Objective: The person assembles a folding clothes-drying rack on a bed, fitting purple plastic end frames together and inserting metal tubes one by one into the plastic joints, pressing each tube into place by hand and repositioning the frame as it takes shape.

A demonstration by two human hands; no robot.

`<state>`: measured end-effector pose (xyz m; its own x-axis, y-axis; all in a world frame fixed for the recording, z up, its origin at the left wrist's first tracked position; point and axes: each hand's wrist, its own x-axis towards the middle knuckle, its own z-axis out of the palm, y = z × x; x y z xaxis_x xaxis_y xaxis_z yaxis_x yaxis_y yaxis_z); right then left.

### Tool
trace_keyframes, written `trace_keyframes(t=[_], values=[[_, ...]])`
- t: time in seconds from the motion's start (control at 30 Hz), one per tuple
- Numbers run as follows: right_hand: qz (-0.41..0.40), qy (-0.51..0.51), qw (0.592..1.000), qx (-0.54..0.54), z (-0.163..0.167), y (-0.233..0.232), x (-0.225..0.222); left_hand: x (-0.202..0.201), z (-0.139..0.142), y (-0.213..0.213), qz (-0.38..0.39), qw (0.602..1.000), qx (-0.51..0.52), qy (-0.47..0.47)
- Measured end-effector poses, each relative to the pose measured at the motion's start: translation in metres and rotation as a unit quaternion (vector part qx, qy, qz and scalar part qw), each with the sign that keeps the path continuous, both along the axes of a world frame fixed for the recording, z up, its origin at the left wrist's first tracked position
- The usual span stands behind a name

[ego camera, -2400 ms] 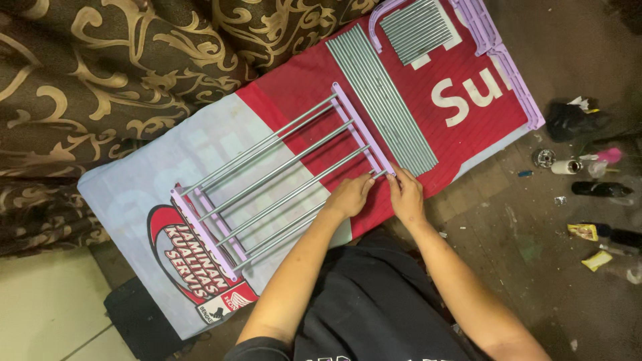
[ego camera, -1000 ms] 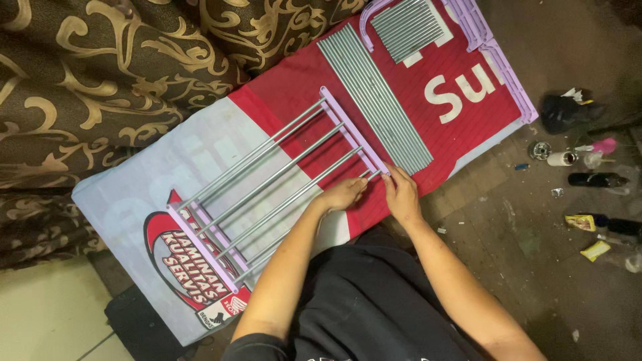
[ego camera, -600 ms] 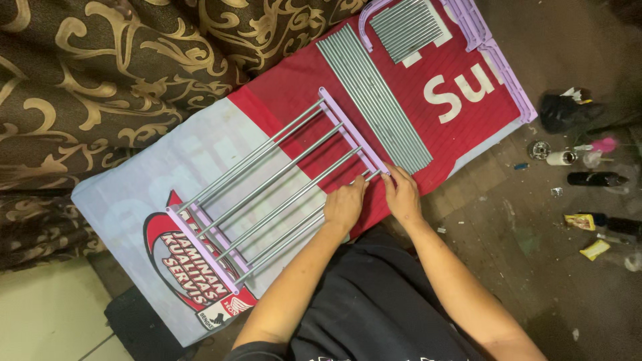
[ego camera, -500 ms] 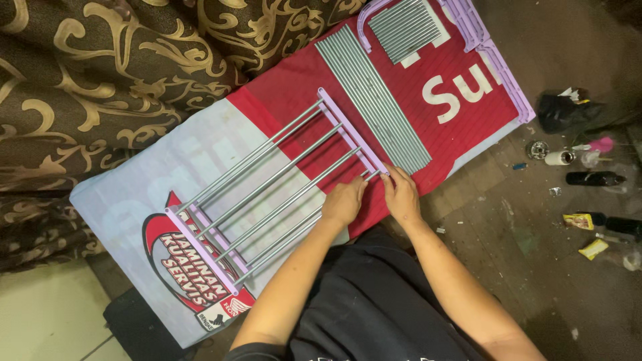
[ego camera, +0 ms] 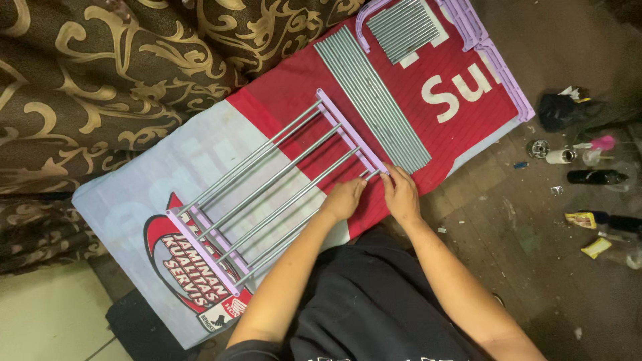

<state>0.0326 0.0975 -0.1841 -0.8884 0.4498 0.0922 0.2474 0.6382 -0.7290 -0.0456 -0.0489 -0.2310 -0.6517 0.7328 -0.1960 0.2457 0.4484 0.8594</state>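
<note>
I have both hands at the near corner of a rack frame (ego camera: 281,194): grey metal rods run side by side between two lilac plastic end rails, and the whole thing lies flat on a red, white and pale blue printed banner (ego camera: 154,180) spread over the floor. My left hand (ego camera: 343,198) rests with fingers curled over the end of the nearest rods, its grip half closed on them; my right hand (ego camera: 402,194) pinches the tip of the lilac end rail (ego camera: 351,132), fingers closed on it. I judge the frame light and stiff along the rods but loose at the push-fit joints, so the rails are the place to hold it. The rods look smooth and slippery. Further up the banner lie a bundle of loose grey rods (ego camera: 372,97), a shorter stack (ego camera: 404,28) and more lilac rails (ego camera: 498,63). A brown patterned curtain (ego camera: 100,73) hangs beyond; bottles and scraps (ego camera: 588,174) litter the dark floor.
</note>
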Motion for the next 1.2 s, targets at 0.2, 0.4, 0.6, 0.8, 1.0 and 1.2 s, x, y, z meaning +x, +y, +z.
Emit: trace_keyframes(t=[0.2,0.4,0.6,0.8,1.0,1.2], values=[[-0.005,0.003,1.0,-0.002,-0.001,0.0,0.0,0.017,0.035,0.004,0.039,0.983,-0.159,0.077],[0.003,-0.004,1.0,-0.001,0.002,0.0,0.0,0.001,-0.016,-0.001,0.002,0.999,0.023,-0.03],[0.004,-0.015,1.0,-0.01,0.006,0.001,-0.001,-0.013,-0.03,0.0,-0.087,0.846,0.073,-0.522],[0.027,0.0,1.0,-0.004,0.007,0.002,-0.001,-0.007,-0.021,0.002,-0.082,0.9,0.066,-0.423],[0.022,0.008,1.0,0.008,0.004,0.0,0.0,-0.005,-0.03,0.002,-0.057,0.934,0.07,-0.347],[0.027,-0.001,0.999,0.026,0.005,-0.001,0.001,-0.002,-0.018,-0.009,-0.019,0.992,0.028,-0.123]])
